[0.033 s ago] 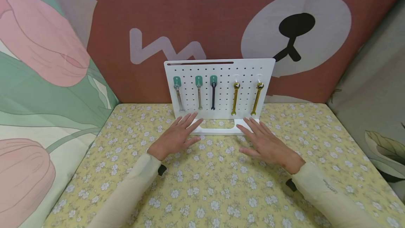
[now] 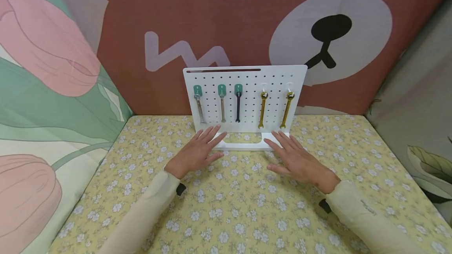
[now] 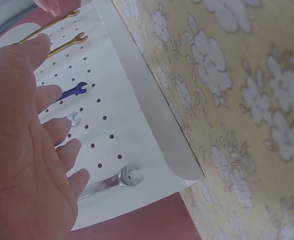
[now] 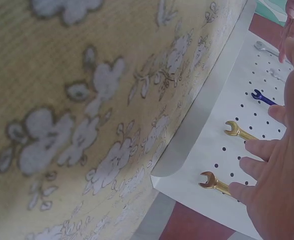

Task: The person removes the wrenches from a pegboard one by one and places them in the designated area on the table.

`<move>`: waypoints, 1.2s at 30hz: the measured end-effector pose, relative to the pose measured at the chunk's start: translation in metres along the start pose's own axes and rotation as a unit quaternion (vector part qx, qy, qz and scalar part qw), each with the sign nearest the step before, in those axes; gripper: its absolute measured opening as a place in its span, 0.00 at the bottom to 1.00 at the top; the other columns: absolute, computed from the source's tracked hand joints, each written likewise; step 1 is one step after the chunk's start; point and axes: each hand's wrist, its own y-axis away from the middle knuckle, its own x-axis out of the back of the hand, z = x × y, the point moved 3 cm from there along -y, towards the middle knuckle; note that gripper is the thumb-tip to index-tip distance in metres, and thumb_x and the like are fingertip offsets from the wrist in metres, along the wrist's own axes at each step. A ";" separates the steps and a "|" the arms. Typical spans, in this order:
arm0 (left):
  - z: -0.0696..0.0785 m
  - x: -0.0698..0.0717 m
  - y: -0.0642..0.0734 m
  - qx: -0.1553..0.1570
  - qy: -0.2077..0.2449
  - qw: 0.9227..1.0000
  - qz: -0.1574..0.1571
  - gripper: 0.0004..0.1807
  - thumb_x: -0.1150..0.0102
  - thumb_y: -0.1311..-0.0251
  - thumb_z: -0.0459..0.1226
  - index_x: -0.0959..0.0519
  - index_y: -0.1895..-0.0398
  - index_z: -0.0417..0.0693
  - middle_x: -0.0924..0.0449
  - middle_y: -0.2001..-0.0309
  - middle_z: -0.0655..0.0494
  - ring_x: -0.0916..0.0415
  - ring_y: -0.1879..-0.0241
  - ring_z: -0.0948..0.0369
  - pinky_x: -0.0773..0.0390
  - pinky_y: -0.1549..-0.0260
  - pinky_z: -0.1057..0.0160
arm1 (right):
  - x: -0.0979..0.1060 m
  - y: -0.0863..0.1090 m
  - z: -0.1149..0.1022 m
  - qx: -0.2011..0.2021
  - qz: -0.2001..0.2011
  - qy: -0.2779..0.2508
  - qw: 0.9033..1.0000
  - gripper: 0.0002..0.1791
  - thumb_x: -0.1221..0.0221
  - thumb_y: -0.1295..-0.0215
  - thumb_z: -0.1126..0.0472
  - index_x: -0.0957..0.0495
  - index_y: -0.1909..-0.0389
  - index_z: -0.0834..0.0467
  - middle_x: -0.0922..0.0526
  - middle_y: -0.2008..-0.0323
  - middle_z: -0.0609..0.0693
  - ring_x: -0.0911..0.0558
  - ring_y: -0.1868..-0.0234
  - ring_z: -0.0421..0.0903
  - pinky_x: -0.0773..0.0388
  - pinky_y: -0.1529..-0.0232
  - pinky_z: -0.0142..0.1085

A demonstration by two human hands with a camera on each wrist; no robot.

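Note:
A white pegboard (image 2: 247, 107) stands upright on its base, with wrenches hanging in a row. On its left side are a silver wrench (image 2: 200, 109), a second silver wrench (image 2: 223, 109) and a dark blue-purple wrench (image 2: 238, 107), each under a green hook. Two gold wrenches, an inner one (image 2: 262, 111) and an outer one (image 2: 287, 111), hang on the right. My left hand (image 2: 197, 150) is spread before the board's lower left, holding nothing. Fingers extended, my right hand (image 2: 300, 162) is in front of the lower right, also holding nothing. Contact with the base is unclear.
A yellow flowered cloth (image 2: 233, 207) covers the table. Behind the pegboard hangs a red-brown backdrop (image 2: 159, 93) with a cartoon face. Printed fabric walls close off the left (image 2: 81, 120) and right (image 2: 406, 120) sides.

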 end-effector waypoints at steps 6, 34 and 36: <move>0.000 0.002 -0.001 0.005 0.000 1.000 0.001 0.37 0.53 0.21 0.55 0.48 0.16 0.53 0.58 0.17 0.48 0.57 0.20 0.49 0.56 0.24 0.44 | 0.003 0.001 0.001 0.005 0.010 0.004 1.000 0.46 0.48 0.24 0.34 0.52 0.16 0.51 0.56 0.19 0.60 0.54 0.20 0.63 0.55 0.25 0.63; -0.015 0.006 0.005 0.062 0.105 0.988 0.092 0.30 0.42 0.24 0.46 0.32 0.24 0.46 0.31 0.28 0.46 0.31 0.31 0.47 0.32 0.34 0.43 | 0.038 0.008 0.007 0.019 0.079 -0.021 0.997 0.39 0.39 0.24 0.50 0.43 0.19 0.54 0.35 0.27 0.61 0.34 0.29 0.63 0.35 0.34 0.64; -0.019 0.005 0.006 0.079 0.130 0.982 0.111 0.29 0.42 0.25 0.44 0.31 0.25 0.46 0.30 0.29 0.46 0.30 0.33 0.47 0.30 0.35 0.45 | 0.043 0.008 0.009 0.028 0.091 -0.018 0.995 0.37 0.40 0.24 0.51 0.42 0.20 0.56 0.33 0.28 0.61 0.32 0.30 0.63 0.34 0.35 0.62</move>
